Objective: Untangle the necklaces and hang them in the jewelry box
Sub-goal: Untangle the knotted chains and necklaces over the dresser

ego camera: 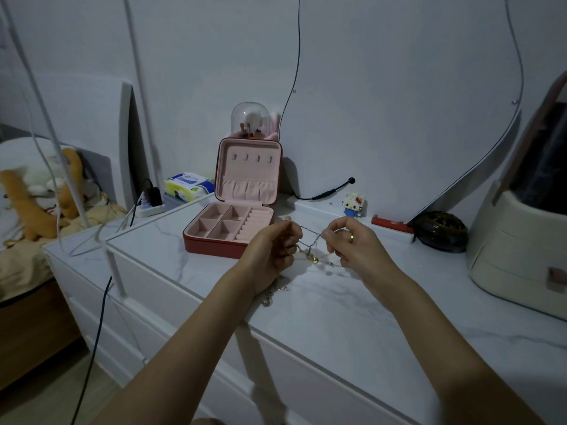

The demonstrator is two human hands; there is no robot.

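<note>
A tangle of thin necklaces with small gold pendants hangs between my two hands above the white marble-look dresser top. My left hand grips one side of the chains, and loose chain trails down to the dresser under its wrist. My right hand pinches the other side, a ring on one finger. The red jewelry box stands open just behind my left hand. Its pink lid is upright with several hooks, and nothing hangs on them.
A clear-domed brush holder stands behind the box. A small block figurine, a red flat object and a dark round object sit at the back right. A cream organizer case fills the right. A tissue pack and cables lie left.
</note>
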